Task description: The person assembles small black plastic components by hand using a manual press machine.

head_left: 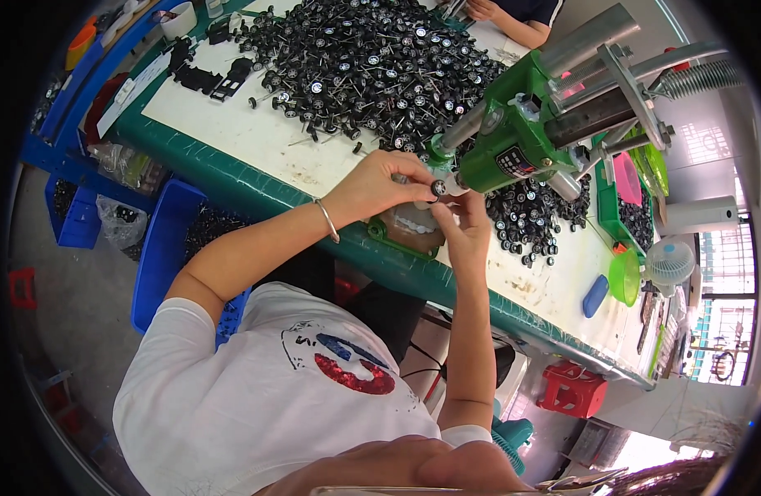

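A small black toy wheel (438, 188) with a silvery hub sits at the fingertips of my left hand (382, 185), which is closed in a pinch on it. Close beside it, my right hand (467, 231) is closed with thumb and fingers bent together; whatever lies between them is hidden. Both hands are just below the white tip of a green hand press (513, 145), above its green base (405, 238). On this base lies a whitish piece, partly hidden by my hands.
A large heap of black wheels with metal axles (380, 66) covers the far table; more loose wheels (521, 219) lie right of the press. A blue bin (167, 248) stands at left. At right are a green bowl (624, 277) and small fan (670, 263). Another person's arm (513, 25) shows opposite.
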A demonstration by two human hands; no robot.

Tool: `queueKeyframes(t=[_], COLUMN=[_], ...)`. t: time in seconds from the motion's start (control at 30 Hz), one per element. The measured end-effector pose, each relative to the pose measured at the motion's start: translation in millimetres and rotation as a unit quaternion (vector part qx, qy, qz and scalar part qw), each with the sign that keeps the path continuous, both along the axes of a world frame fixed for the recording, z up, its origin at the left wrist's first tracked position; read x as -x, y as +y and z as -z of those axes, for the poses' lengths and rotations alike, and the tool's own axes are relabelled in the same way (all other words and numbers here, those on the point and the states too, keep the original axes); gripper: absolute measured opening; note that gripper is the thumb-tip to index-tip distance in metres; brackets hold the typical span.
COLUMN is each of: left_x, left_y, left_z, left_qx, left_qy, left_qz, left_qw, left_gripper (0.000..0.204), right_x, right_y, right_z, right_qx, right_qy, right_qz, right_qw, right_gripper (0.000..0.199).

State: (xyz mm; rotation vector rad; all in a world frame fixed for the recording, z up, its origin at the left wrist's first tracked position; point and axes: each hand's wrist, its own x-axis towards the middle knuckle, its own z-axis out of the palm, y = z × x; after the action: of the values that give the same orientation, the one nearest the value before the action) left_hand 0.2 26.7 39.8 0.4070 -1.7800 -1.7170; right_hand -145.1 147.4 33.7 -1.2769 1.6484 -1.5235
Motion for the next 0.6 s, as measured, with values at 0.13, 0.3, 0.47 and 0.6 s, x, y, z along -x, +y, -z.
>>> queueKeyframes(t=[0.13,0.3,0.47,0.6], left_x=[8.7,16.6,17.9,17.9], left_y=[3.8,5.0,4.1,2.2], left_z=[-1.2,-0.4,-2.5,-2.1], left_qx=[0.04,-0.064,-0.048,-0.06], left_qy=[0.014,0.043,0.032,0.045], left_qz=[0.018,0.022,0.014,0.025], left_qw=[0.999,0.997,0.998,0.997], left_gripper=[0.015,0.014,0.012,0.012], right_x=[32.7,64.0,85.0,62.4], right_y=[10.1,13.9,-20.3,-54.0], right_z=[-7.5,-55.5,-128.2,-204.6], right_qx=[0.04,0.072,0.161,0.219], right_qy=[-0.031,-0.053,-0.198,-0.196], right_qz=[0.087,0.147,0.093,0.071], right_qw=[0.995,0.985,0.962,0.953], right_gripper=[0.031,0.026,0.028,0.032])
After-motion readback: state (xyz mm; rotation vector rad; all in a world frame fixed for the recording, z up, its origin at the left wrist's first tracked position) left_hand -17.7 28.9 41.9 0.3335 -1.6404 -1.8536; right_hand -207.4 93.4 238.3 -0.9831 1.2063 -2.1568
